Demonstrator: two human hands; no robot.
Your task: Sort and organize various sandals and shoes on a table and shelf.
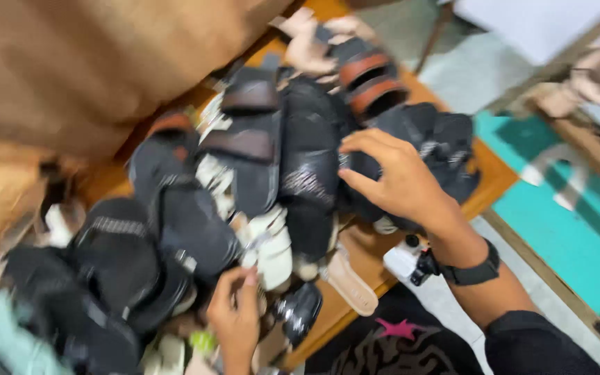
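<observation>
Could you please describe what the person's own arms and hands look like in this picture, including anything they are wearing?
Both hands are bare, without gloves. The right hand has a black band, like a watch or fitness strap, around the wrist, and a dark sleeve begins further up the forearm. The left hand shows no ring, band or sleeve in the visible part.

The wooden table (pixel 366 260) is heaped with black sandals (pixel 258 153), leaving bare wood only along its near edge; brown sacks (pixel 85 62) wall off the far left; the right hand (pixel 397 180) rests on the pile's right side, the left hand (pixel 234 316) at its front; open floor (pixel 571 236) lies to the right.
</observation>
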